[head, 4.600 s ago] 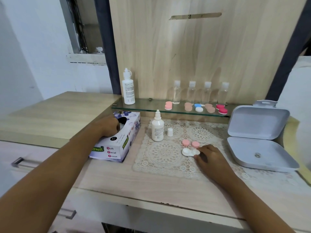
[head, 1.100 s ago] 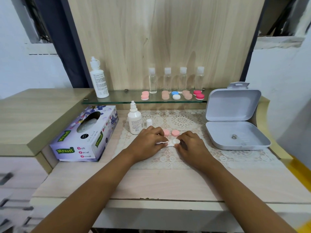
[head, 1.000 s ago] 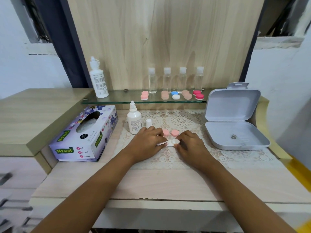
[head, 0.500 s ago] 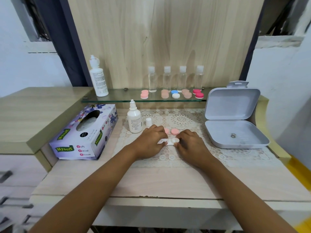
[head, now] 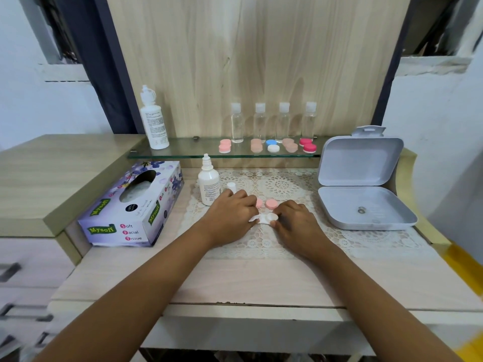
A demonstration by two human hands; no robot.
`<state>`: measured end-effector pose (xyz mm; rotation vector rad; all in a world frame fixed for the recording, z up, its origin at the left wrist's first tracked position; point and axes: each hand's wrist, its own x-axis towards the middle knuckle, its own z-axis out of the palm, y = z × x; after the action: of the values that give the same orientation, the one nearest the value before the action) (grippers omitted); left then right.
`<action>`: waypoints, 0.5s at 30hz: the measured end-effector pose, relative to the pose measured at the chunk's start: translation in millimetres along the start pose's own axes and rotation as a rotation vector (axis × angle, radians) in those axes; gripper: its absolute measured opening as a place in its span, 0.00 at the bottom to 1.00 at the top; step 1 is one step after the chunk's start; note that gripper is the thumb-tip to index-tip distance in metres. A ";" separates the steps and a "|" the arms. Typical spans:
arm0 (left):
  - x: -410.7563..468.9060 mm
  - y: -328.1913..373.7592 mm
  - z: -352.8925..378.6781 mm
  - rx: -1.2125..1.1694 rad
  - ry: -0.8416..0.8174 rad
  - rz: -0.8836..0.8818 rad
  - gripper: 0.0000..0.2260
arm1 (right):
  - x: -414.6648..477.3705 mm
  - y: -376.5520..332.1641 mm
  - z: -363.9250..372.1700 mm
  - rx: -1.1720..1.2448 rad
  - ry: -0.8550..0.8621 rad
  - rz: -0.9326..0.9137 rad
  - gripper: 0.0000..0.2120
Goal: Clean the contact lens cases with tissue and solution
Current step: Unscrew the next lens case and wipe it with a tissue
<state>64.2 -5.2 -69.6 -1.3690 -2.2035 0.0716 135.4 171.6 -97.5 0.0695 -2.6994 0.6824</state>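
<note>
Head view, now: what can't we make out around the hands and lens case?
All head view.
- tissue: mostly under the left hand; only a white corner shows.
- lens case: left well hidden by that hand; the right hand covers its right edge.
- solution bottle label: print too small.
- drawers, lower left: blurred, cut by the edge.

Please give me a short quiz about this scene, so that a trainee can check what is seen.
1. True or false: the grey box stands open.
2. How many clear bottles stand on the shelf?
3. On the white case, the left hand presses: A tissue; B a cap; C a bottle.
Key: 1 true; 2 four; 3 A.
</note>
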 end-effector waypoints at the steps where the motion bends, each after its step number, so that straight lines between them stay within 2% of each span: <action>1: 0.6 -0.8 -0.1 -0.016 -0.011 0.008 0.08 | -0.1 -0.2 0.0 0.000 0.001 0.001 0.10; 3: 1.4 -1.0 0.0 -0.094 -0.044 -0.001 0.08 | -0.7 -2.1 -1.1 0.007 -0.006 0.010 0.14; 5: 2.3 1.1 -0.4 -0.215 -0.114 -0.087 0.10 | -1.0 -3.4 -2.1 0.014 -0.014 0.019 0.17; 9: 1.8 2.5 4.4 -0.403 -0.128 -0.202 0.12 | -0.7 -2.9 -2.8 -0.002 -0.026 0.014 0.15; 11: 0.0 -1.1 4.9 -0.362 -0.123 -0.173 0.12 | -0.2 -2.1 -2.0 -0.001 -0.015 0.006 0.10; 15: -2.6 -5.6 -0.6 -0.108 -0.064 -0.005 0.13 | -0.2 -1.5 -1.2 -0.001 0.002 -0.007 0.09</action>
<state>60.8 -10.3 -68.4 -1.4374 -2.2933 -0.0052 136.2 170.8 -95.9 0.0783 -2.6963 0.6785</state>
